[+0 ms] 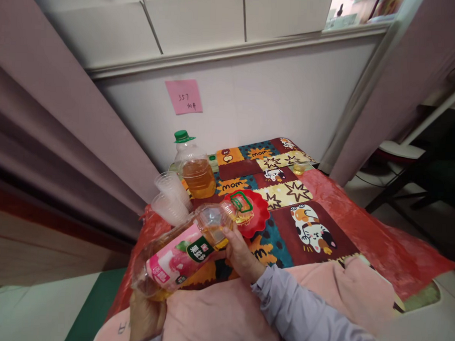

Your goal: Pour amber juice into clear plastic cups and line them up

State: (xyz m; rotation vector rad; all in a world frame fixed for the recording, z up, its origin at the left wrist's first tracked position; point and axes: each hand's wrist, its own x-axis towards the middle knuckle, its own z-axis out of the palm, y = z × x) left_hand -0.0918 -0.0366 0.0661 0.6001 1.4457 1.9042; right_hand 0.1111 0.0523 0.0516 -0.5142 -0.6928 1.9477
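Note:
A large clear juice bottle with a pink label and amber juice is tilted in front of me, its neck toward the upper right. My left hand is closed around its base; part of the fingers is hidden behind the bottle. My right hand grips it near the neck, thumb on top. A green plastic loop shows at the neck end, over a red scalloped dish. Whether the bottle's mouth is capped, I cannot tell. Stacks of clear plastic cups lie just behind the bottle.
Another jug of amber liquid with a green cap stands at the back left. A small clear cup with yellowish liquid sits at the far right. Patterned mats and a red plastic sheet cover the table. A wall and curtains surround it.

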